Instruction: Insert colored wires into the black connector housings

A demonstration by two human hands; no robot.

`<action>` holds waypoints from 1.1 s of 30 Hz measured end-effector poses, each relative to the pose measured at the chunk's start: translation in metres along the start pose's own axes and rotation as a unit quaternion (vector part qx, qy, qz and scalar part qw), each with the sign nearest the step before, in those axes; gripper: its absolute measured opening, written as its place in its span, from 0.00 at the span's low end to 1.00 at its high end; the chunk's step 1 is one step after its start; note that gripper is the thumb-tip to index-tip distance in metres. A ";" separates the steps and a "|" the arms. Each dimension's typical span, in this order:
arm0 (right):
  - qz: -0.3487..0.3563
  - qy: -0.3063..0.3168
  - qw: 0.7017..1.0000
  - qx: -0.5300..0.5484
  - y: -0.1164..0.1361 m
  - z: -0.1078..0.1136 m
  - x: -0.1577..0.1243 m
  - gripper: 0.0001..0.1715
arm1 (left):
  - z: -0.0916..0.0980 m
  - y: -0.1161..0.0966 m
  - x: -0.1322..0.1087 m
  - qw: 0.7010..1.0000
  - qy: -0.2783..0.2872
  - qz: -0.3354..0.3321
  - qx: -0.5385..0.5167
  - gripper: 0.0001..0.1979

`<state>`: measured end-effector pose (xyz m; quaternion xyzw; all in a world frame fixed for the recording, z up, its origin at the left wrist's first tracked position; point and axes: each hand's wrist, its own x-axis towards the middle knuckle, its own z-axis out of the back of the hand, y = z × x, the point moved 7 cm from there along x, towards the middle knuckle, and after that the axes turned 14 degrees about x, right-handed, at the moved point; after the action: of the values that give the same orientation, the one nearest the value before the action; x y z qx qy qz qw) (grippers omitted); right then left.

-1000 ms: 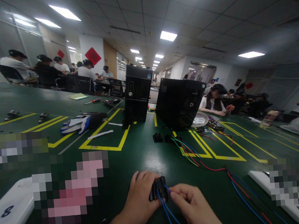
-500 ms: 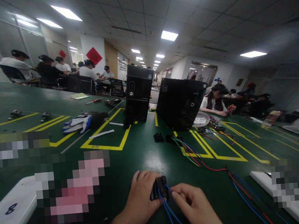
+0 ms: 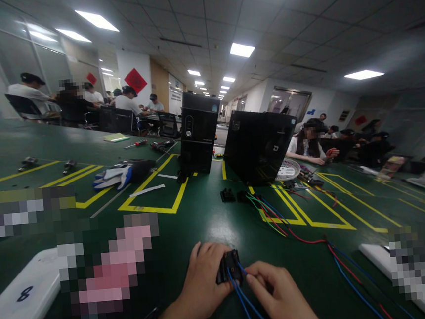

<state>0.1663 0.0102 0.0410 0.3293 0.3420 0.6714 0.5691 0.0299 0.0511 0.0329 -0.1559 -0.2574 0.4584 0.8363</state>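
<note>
Low in the view, my left hand [image 3: 203,284] is closed around a small black connector block [image 3: 229,266], held just above the green table [image 3: 203,220]. My right hand [image 3: 280,295] pinches a thin blue wire [image 3: 243,301] right at the block's near face. Several blue wires run from the block back toward me between my hands. More loose wires [image 3: 277,221] in red, blue and green lie on the table beyond my right hand. Two other small black connector parts [image 3: 227,195] sit farther out.
Two black computer towers [image 3: 198,131] [image 3: 258,145] stand mid-table. Work gloves [image 3: 122,173] and screwdrivers [image 3: 136,144] lie at left among yellow floor-tape lines. A white basket [image 3: 287,169] sits behind the right tower. White trays [image 3: 19,295] [image 3: 377,257] flank me. Other people sit at the back left and right.
My hands stay on the connector block and wire; the view has shifted slightly, so everything sits a little lower and to the right in the picture.
</note>
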 end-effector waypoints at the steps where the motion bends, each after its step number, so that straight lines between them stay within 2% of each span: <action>1: 0.001 -0.006 1.000 0.011 0.001 0.001 0.000 0.17 | 0.000 0.000 0.000 1.000 0.000 -0.001 -0.001 0.18; 4: 0.013 -0.017 1.000 0.022 0.007 0.001 -0.002 0.19 | 0.000 -0.002 0.000 1.000 0.002 -0.006 -0.001 0.19; 9: 0.044 0.002 0.999 0.000 0.008 -0.004 -0.002 0.18 | 0.002 -0.003 0.001 1.000 0.003 -0.005 0.006 0.18; 14: 0.025 0.001 0.999 -0.044 -0.002 -0.003 -0.001 0.16 | 0.001 -0.002 0.002 1.000 0.009 -0.001 0.011 0.18; 21: 0.041 -0.041 0.998 -0.012 0.010 0.005 -0.003 0.19 | 0.001 -0.003 0.000 1.000 0.013 -0.005 0.011 0.18; 24: 0.049 -0.027 0.998 -0.025 0.009 0.002 -0.003 0.19 | 0.001 -0.003 0.001 1.000 0.012 -0.008 0.016 0.18; 29: 0.024 0.004 0.998 -0.053 -0.001 -0.002 -0.001 0.17 | 0.002 -0.002 0.002 1.000 0.008 -0.002 0.011 0.17; 33: 0.034 -0.027 0.999 -0.020 0.006 0.005 -0.003 0.19 | 0.001 -0.002 0.001 1.000 0.014 -0.002 0.010 0.18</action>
<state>0.1676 0.0071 0.0483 0.3472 0.3017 0.6883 0.5610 0.0310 0.0508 0.0353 -0.1537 -0.2418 0.4572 0.8419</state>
